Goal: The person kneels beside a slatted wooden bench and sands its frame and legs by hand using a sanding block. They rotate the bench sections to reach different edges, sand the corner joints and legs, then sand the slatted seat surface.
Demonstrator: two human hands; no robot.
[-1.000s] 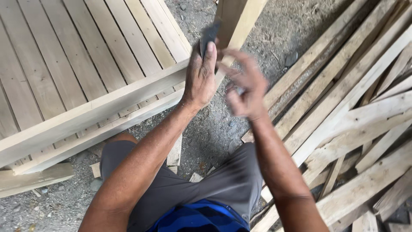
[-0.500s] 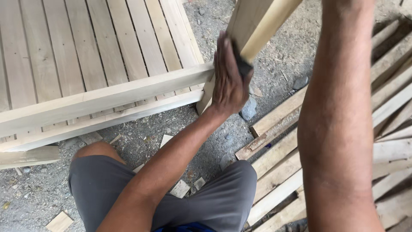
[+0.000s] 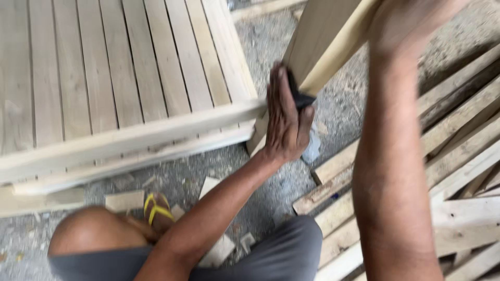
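Ground: gravel floor (image 3: 260,41) strewn with small wood offcuts (image 3: 124,200), which we see between the timber pieces.
Slatted frame: we see a pale wooden slatted panel (image 3: 104,78) filling the view from 9 to 12 o'clock, its lower rail running toward centre.
Post: a slanted wooden post (image 3: 325,36) rises toward 1 o'clock, just beside the panel's corner.
Left hand: our left hand (image 3: 285,117), at centre, lies flat with fingers nearly straight, pressing a dark sanding pad (image 3: 299,96) against the post's lower face.
Right hand: our right hand (image 3: 411,21), at 1 o'clock, touches the post higher up; blur keeps us from telling how far it closes.
Planks: loose planks (image 3: 458,135) stacked at 3 to 5 o'clock.
Foot: yellow-strapped sandal (image 3: 158,208) at 7 o'clock, beside our knee.
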